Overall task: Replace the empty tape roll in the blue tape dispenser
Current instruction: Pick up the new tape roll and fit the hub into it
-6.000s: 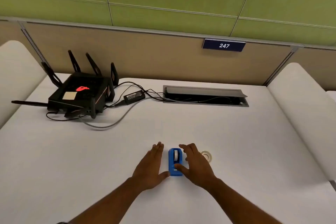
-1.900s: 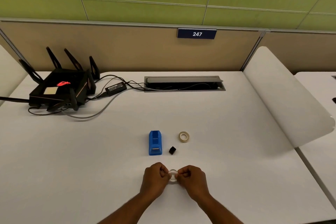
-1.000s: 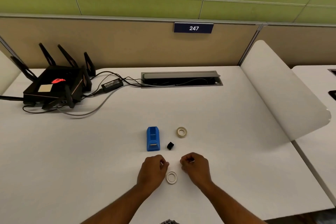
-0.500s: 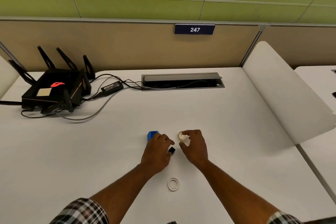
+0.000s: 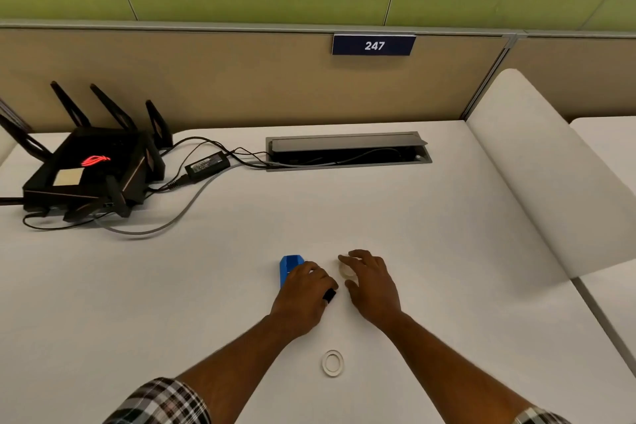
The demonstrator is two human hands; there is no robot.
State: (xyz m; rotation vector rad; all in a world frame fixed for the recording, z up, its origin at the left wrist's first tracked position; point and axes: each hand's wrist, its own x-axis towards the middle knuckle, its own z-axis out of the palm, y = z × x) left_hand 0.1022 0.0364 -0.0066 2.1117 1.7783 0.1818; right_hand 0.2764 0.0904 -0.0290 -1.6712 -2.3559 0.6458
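The blue tape dispenser [image 5: 288,266] stands on the white table [image 5: 430,234], its near half covered by my left hand [image 5: 303,293]. That hand's fingers curl around a small black spindle [image 5: 329,295], which peeks out at the thumb side. Just right of it, my right hand [image 5: 373,282] rests on the cream new tape roll [image 5: 345,271], with forefinger and thumb around it. The empty white ring [image 5: 332,362] lies flat on the table closer to me, between my forearms and touching neither.
A black router [image 5: 89,169] with antennas sits at the far left, its power brick [image 5: 207,165] and cables running to the open cable tray [image 5: 347,151]. A white rounded divider [image 5: 537,162] borders the right side.
Both hands left the empty ring on the table and reached forward. The left went to the black spindle beside the dispenser, the right to the new roll. Over the last half second they barely moved.
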